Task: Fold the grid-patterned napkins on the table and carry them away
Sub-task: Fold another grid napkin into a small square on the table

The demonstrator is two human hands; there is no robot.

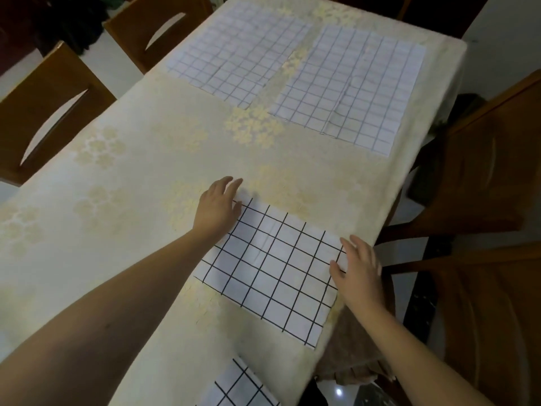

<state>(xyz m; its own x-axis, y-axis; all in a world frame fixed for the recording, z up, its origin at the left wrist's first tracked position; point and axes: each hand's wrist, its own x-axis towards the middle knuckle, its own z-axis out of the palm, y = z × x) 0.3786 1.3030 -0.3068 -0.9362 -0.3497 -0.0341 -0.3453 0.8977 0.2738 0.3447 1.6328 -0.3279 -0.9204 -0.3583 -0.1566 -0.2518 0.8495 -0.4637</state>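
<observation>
We find the near napkin (272,271) flat by the table's (140,159) right edge. Our left hand (218,208) and right hand (358,268) press opposite ends, fingers straight and slightly spread, apparently steadying it for folding.

Home dining room: clothed table (140,171) ringed by wooden chairs (49,112).

Four napkins on the counter (131,177) — near napkin (272,268) by the right edge, with the left hand (218,208) on its far-left corner and the right hand (358,268) on its right edge. Nearest napkin (237,388) lies in front at the bottom. Far-left napkin (237,54) and far-right napkin (351,86) sit side by side behind, apart. Chairs (49,106) left — another chair (483,171) right.
</observation>
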